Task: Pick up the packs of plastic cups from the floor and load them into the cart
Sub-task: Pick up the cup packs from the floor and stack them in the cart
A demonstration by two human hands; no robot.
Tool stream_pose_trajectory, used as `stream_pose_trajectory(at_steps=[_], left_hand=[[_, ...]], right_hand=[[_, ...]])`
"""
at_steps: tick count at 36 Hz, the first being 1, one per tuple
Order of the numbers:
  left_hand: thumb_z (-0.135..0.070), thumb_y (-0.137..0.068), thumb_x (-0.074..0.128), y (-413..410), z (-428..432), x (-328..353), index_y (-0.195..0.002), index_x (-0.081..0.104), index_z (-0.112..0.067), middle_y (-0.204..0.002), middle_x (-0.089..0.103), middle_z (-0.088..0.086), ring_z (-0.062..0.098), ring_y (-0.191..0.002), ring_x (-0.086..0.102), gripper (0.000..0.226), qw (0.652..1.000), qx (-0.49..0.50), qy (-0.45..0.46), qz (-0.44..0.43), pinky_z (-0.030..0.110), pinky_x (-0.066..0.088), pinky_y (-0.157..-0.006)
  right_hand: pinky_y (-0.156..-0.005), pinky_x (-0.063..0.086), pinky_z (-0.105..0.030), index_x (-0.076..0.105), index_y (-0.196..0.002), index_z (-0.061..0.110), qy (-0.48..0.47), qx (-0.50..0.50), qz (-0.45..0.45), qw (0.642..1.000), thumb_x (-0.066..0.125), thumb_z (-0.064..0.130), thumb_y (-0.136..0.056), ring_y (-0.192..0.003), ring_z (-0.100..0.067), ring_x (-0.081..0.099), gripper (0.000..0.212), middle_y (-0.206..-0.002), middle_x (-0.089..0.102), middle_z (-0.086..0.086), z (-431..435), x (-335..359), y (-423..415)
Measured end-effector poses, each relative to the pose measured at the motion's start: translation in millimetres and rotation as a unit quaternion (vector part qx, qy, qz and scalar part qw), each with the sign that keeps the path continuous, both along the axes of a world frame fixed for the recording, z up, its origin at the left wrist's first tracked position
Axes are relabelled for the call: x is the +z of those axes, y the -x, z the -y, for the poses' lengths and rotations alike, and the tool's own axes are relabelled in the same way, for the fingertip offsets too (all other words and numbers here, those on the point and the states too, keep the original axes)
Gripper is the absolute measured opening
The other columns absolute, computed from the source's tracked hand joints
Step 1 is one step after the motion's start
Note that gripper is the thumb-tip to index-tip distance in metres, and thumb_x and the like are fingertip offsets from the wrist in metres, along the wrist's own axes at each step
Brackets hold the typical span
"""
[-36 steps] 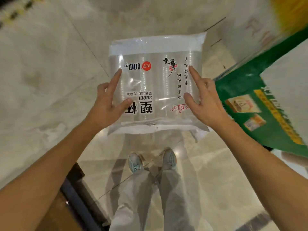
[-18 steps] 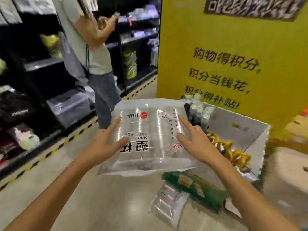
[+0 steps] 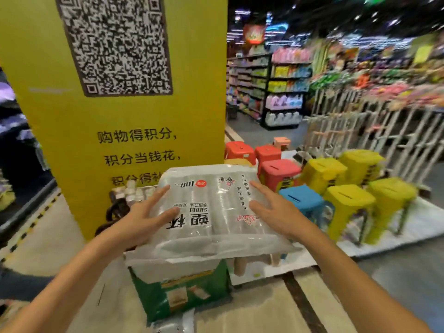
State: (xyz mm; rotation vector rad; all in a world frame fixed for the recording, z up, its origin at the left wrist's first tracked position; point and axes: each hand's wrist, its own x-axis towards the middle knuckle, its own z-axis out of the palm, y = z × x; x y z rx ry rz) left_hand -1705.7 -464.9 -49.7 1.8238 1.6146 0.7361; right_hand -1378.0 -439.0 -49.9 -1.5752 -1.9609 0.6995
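I hold a clear pack of plastic cups [image 3: 211, 205] flat in front of me, its printed label upside down. My left hand [image 3: 141, 219] grips its left edge and my right hand [image 3: 276, 212] grips its right edge, fingers spread over the top. The pack hovers above an open green and white carton [image 3: 177, 292] standing on the floor. Another clear pack [image 3: 173, 325] lies on the floor at the carton's foot, only partly in view. No cart is plainly visible.
A yellow pillar with a QR code [image 3: 115, 92] stands straight ahead. Stacked red, blue and yellow plastic stools [image 3: 346, 198] fill a white platform on the right. Store shelves [image 3: 276, 92] line the aisle behind. A dark shelf unit [image 3: 14, 140] runs along the left.
My view has swung up and to the right, from my feet and the floor to the yellow pillar and the stools. The pack has stayed in both hands and now hangs over the green carton.
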Motion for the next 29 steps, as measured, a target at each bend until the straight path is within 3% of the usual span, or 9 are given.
stream_pose_trajectory(at_steps=[4,6,9,13,16,18,20,25,29], left_hand=[[-0.096,-0.059,0.046,-74,-24,0,-0.13,0.014,-0.079,-0.161,0.022,0.004,0.025,-0.148,0.018,0.08,0.998,-0.059,-0.005,-0.03,0.052,0.022,-0.118],[-0.093,-0.063,0.046,-123,-27,7,-0.133,0.013,-0.076,-0.16,0.023,0.003,0.029,-0.147,0.021,0.079,0.995,-0.084,-0.001,-0.044,0.051,0.024,-0.115],[-0.076,-0.078,0.053,-199,-31,15,-0.143,0.018,-0.063,-0.153,0.024,-0.012,0.022,-0.147,0.019,0.075,0.99,-0.139,-0.001,-0.015,0.039,0.028,-0.11],[-0.085,-0.067,0.055,-298,-43,16,-0.135,0.026,-0.069,-0.162,0.017,-0.009,0.018,-0.147,0.02,0.076,0.98,-0.199,-0.008,-0.004,0.041,0.027,-0.116],[-0.095,-0.057,0.05,-377,-45,13,-0.128,0.027,-0.072,-0.158,0.026,-0.011,0.02,-0.14,0.033,0.078,0.969,-0.242,-0.037,-0.022,0.039,0.039,-0.106],[-0.081,-0.069,0.056,-431,-39,10,-0.124,0.029,-0.071,-0.149,0.032,-0.015,0.013,-0.122,0.046,0.062,0.963,-0.266,-0.044,0.003,0.036,0.051,-0.09],[-0.068,-0.077,0.059,-477,-34,4,-0.121,0.031,-0.068,-0.144,0.031,-0.018,0.005,-0.116,0.041,0.052,0.953,-0.298,-0.04,0.037,0.031,0.052,-0.082],[-0.08,-0.067,0.06,-582,-32,-9,-0.123,0.033,-0.072,-0.141,0.033,-0.022,0.007,-0.13,0.034,0.063,0.925,-0.376,0.002,0.063,0.031,0.035,-0.104],[-0.082,-0.068,0.057,-654,-31,-16,-0.131,0.03,-0.073,-0.152,0.031,-0.019,0.011,-0.135,0.037,0.069,0.904,-0.425,0.018,0.031,0.026,0.041,-0.095]], right_hand=[[-0.112,0.043,-0.043,0.029,-0.154,0.053,0.016,-0.082,-0.003,0.996,0.051,0.047,-0.101,-0.125,-0.021,0.056,0.058,-0.149,0.055,-0.005,28,0,-81],[-0.116,0.04,-0.043,0.029,-0.155,0.05,0.018,-0.11,-0.012,0.994,0.051,0.045,-0.102,-0.137,-0.024,0.05,0.058,-0.157,0.046,-0.001,44,1,-123],[-0.116,0.038,-0.041,0.028,-0.155,0.052,0.017,-0.157,-0.022,0.987,0.051,0.048,-0.102,-0.145,-0.024,0.042,0.058,-0.163,0.037,0.003,71,3,-186],[-0.112,0.036,-0.034,0.028,-0.156,0.048,0.006,-0.233,-0.015,0.972,0.051,0.045,-0.103,-0.147,-0.02,0.04,0.058,-0.163,0.038,0.007,107,8,-271],[-0.113,0.037,-0.034,0.028,-0.156,0.049,0.014,-0.286,-0.026,0.958,0.051,0.046,-0.102,-0.144,-0.021,0.043,0.058,-0.16,0.04,0.008,137,8,-334],[-0.109,0.037,-0.031,0.027,-0.156,0.05,0.018,-0.318,-0.012,0.948,0.049,0.048,-0.102,-0.141,-0.024,0.046,0.058,-0.159,0.043,0.002,156,6,-374],[-0.109,0.038,-0.03,0.026,-0.157,0.05,0.02,-0.344,-0.009,0.939,0.049,0.049,-0.102,-0.143,-0.024,0.045,0.059,-0.163,0.039,0.001,175,3,-411],[-0.099,0.038,-0.027,0.025,-0.159,0.046,0.02,-0.401,-0.024,0.915,0.049,0.045,-0.103,-0.141,-0.022,0.047,0.061,-0.162,0.04,-0.003,223,-2,-482],[-0.112,0.037,-0.033,0.025,-0.159,0.046,0.008,-0.44,-0.08,0.894,0.05,0.044,-0.103,-0.138,-0.017,0.046,0.061,-0.163,0.037,0.005,256,-10,-523]])
